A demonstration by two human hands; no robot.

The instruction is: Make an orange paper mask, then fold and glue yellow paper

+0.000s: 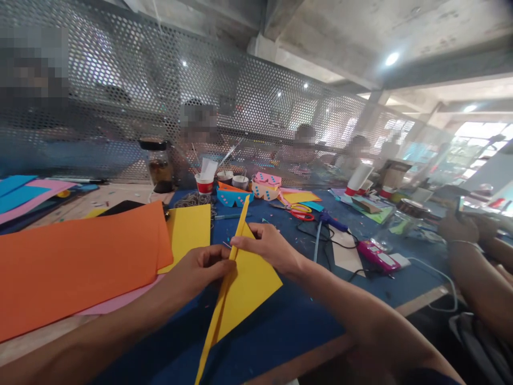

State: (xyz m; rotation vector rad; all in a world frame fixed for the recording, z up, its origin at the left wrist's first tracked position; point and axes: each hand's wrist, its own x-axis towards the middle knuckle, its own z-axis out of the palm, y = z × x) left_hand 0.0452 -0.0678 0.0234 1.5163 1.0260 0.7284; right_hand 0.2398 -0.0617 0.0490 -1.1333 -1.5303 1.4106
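A sheet of yellow paper (248,289) is held up over the blue table, with a narrow folded strip running along its left edge. My left hand (210,264) pinches that folded edge near its middle, thumb towards me. Just above it, my right hand (266,243) grips the same fold, its thumb pressed on the strip. The sheet's wide part slants down to the right below my right hand. Some of my fingers are hidden behind the paper.
Orange sheets (80,262) lie at the left over pink paper, beside another yellow sheet (192,230). Behind stand blue paper glasses (232,198), red-handled scissors (300,215) and a red cup (204,184). A blue glue gun (334,221) lies right. Another person's hands (460,227) are at far right.
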